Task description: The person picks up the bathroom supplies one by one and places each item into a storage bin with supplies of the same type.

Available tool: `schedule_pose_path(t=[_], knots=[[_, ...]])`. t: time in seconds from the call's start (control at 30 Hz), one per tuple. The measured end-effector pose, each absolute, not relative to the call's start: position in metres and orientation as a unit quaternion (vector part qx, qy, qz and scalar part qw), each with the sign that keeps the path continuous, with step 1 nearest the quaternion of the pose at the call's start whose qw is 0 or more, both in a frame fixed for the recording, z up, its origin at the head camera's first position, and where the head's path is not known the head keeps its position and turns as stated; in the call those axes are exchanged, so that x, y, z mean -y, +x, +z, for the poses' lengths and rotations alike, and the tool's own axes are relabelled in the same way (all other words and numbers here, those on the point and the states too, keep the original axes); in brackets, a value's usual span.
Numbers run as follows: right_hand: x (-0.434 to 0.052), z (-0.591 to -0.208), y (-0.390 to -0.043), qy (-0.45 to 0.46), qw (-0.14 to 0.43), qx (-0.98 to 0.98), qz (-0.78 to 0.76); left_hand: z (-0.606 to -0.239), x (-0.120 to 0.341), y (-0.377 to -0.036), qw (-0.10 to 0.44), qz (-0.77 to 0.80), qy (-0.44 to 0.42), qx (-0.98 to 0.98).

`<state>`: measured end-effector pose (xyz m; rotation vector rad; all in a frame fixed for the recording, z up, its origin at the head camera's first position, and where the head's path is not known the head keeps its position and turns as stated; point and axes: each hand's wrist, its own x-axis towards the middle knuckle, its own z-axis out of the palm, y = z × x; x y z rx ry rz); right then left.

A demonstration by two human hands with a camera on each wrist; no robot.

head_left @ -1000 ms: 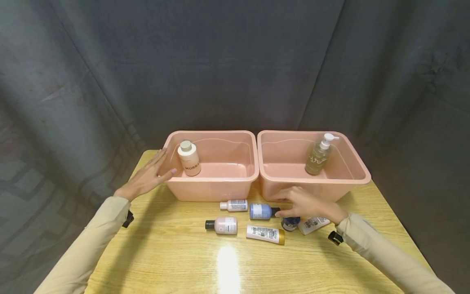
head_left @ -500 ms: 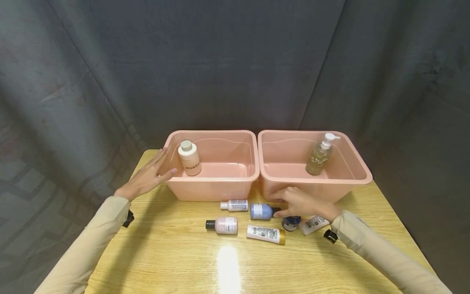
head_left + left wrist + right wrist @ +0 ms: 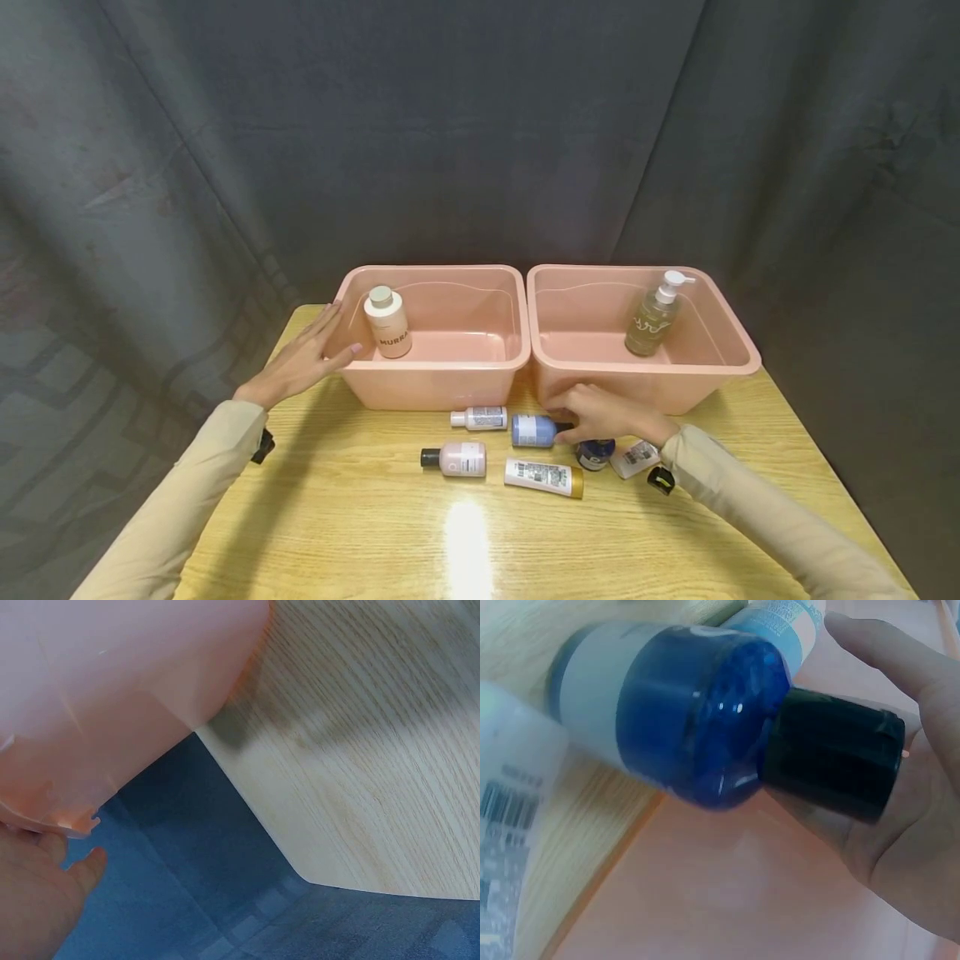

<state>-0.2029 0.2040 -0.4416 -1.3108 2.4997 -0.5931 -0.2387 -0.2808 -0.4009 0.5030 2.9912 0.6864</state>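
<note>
My left hand (image 3: 300, 358) rests on the left rim of the left pink bin (image 3: 435, 387), fingers straight and thumb over the front edge. In that bin stands a white bottle (image 3: 390, 329) with a pale cap. My right hand (image 3: 600, 412) reaches across the front of the right pink bin (image 3: 652, 383), thumb and fingers spread about the black cap of a light blue bottle (image 3: 532, 431) lying on its side. In the right wrist view a dark blue bottle (image 3: 690, 712) with a black cap hides part of the palm; the light blue bottle (image 3: 784, 634) shows behind it.
On the table (image 3: 360, 533) lie a small white bottle (image 3: 480, 418), a pink bottle (image 3: 462, 459) with a black cap, a white tube (image 3: 538, 476) with a gold cap and a white tube (image 3: 636, 458) under the right wrist. A pump bottle (image 3: 651, 325) stands in the right bin.
My right hand and forearm have shifted a little to the left, closer about the light blue bottle's cap. The left hand stays on the bin's rim, and the bottles keep their places.
</note>
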Motion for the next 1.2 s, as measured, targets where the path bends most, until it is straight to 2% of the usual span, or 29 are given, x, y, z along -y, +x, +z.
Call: schedule_pose_path(t=[0.37,1.2], knots=[[-0.196,-0.448,-0.207,-0.447,0.150,-0.865,-0.174,-0.402,0.281,-0.239,0.016,0.222,0.166,-0.961],[-0.177,-0.462,-0.206,-0.427,0.117,-0.886,-0.140,-0.401,0.282,-0.239,0.015,0.227,0.169,-0.959]])
